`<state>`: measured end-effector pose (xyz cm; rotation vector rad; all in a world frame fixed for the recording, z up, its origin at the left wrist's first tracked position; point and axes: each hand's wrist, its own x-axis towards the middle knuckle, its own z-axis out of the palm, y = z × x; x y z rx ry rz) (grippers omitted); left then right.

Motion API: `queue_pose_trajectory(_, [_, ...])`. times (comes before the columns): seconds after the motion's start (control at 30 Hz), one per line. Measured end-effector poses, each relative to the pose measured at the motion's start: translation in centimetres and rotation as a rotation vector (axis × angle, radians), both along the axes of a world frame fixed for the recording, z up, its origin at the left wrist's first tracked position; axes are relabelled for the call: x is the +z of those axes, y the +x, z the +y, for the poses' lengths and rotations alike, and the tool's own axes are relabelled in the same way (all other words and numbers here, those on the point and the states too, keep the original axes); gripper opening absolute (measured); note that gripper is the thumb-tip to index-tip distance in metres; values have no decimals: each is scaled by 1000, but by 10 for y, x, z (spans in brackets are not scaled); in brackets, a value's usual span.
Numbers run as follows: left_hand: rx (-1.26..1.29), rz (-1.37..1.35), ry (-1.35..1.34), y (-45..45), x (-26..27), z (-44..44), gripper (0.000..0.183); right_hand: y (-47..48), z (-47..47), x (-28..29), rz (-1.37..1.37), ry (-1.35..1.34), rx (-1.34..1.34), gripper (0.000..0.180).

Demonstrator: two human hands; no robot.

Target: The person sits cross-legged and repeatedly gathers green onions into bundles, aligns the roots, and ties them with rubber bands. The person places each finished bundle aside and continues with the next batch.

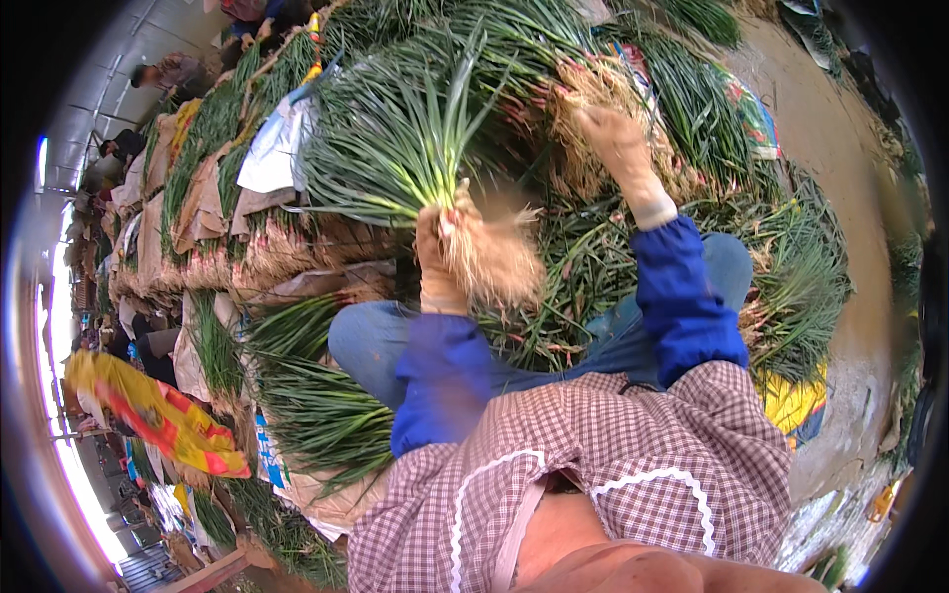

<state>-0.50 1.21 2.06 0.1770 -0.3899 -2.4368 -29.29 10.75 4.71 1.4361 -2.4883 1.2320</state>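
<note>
My left hand (437, 252), in what looks like a tan glove, grips a bunch of green onions (442, 174) near the pale, reddish bulbs. The leaves fan up and to the left; a thick tuft of straw-coloured roots (497, 259) hangs on the right and is partly blurred. My right hand (614, 141), similarly covered, is up at the roots (593, 81) of a large pile of green onions (511, 44). Its fingertips are lost against the roots, so I cannot see whether they hold any. Loose leaves and stalks (578, 274) cover the ground between my knees.
More bunches (326, 408) lie at my left, beside a stacked row with sacking (200, 200). Another heap (801, 274) is at my right, near a yellow bag (793, 400). A yellow and red sack (163, 415) stands out left. Other people (170, 74) are at far left.
</note>
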Motion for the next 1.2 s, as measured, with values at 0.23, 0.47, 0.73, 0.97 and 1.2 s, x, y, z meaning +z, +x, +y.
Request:
queue_pose_trajectory(0.23, [134,255,-58,10,70,-14,53,-50,-105,-4,-22,336,-18,39])
queue_pose_trajectory(0.47, [5,91,45,-7,14,-4,41,26,-39,15,317,16,-16,22])
queue_pose_trajectory(0.73, [-99,-35,14,-9,-40,25,39,110,36,11,-185,93,830,32])
queue_pose_trajectory(0.97, [-81,-163,45,0,-61,23,36,102,14,-39,-272,326,717,32])
queue_pose_trajectory(1.2, [-76,-278,18,-5,-66,28,41,102,-15,-44,-1151,-40,209,23])
